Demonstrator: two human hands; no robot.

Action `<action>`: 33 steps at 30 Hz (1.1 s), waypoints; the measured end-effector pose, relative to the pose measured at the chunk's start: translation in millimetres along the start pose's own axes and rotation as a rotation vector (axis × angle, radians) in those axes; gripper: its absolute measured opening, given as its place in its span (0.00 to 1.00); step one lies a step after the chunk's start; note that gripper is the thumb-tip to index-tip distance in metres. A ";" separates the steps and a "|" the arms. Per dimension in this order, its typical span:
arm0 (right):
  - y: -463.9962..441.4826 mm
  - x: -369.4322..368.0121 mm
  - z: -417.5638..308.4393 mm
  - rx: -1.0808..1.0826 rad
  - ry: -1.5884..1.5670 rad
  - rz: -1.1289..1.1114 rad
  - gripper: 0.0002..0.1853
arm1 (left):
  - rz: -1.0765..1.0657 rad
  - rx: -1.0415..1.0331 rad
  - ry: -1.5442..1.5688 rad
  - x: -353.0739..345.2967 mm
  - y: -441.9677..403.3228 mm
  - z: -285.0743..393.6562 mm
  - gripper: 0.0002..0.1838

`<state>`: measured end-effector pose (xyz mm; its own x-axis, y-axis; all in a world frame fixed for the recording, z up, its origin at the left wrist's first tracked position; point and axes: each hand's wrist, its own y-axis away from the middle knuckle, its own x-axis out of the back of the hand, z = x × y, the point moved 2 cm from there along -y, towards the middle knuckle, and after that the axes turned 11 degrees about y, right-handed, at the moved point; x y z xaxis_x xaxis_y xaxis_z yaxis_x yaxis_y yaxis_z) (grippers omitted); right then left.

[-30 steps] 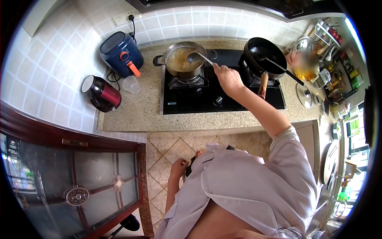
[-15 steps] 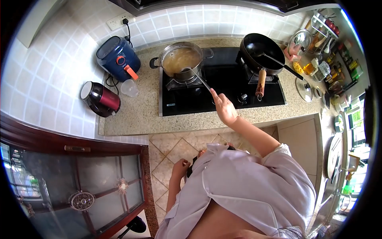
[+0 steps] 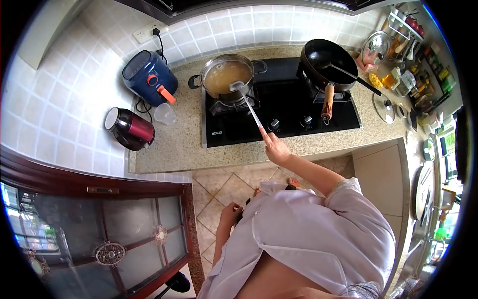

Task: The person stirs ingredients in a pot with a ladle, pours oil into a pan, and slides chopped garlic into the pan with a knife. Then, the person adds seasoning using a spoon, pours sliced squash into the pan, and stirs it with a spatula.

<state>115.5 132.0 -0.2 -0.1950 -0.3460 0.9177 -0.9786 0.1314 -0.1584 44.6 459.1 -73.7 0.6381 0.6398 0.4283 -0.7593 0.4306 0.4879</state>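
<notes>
My right hand [image 3: 277, 149] is closed around the handle end of a long metal ladle [image 3: 253, 111], index finger stretched along it. The ladle's bowl shows at the near right rim of a steel pot [image 3: 204, 81], above the cloudy, light brown liquid [image 3: 227, 74]. This pot with dark side handles stands on the left burner of a black gas hob [image 3: 239, 127]. Low beside my body hangs my left hand [image 3: 230, 214], its fingers curled in and nothing seen in them.
A black wok [image 3: 323, 55] with a wooden handle and a spatula in it sits on the right burner. To the left stand a blue air fryer [image 3: 149, 74], a red kettle [image 3: 137, 129] and a clear plastic cup [image 3: 165, 114]. A glass lid [image 3: 383, 108] lies right of the hob.
My right hand has drawn back towards my body and slightly left. The ladle's bowl, hardly seen before, now shows plainly at the pot's near rim. The view has shifted slightly.
</notes>
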 end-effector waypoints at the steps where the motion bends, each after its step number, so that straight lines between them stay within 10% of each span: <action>1: -0.2 -4.8 1.4 -0.002 -0.001 0.002 0.44 | 0.001 0.007 -0.006 -0.6 1.1 -1.0 0.18; 13: 14.8 -23.3 5.4 0.007 -0.044 -0.073 0.38 | -0.024 0.043 -0.041 6.6 5.0 12.7 0.17; 22: 85.3 -8.4 10.3 0.050 -0.210 -0.209 0.06 | -0.182 -0.037 -0.126 -0.3 -18.9 20.8 0.17; 33: 159.0 11.6 42.6 -0.220 -0.013 -0.469 0.15 | -0.247 -0.078 -0.143 -33.0 -45.5 46.5 0.17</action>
<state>-45.1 109.3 -30.2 0.2594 -0.4263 0.8666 -0.9242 0.1510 0.3509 64.0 388.8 -74.6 0.8122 0.4156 0.4094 -0.5826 0.6136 0.5330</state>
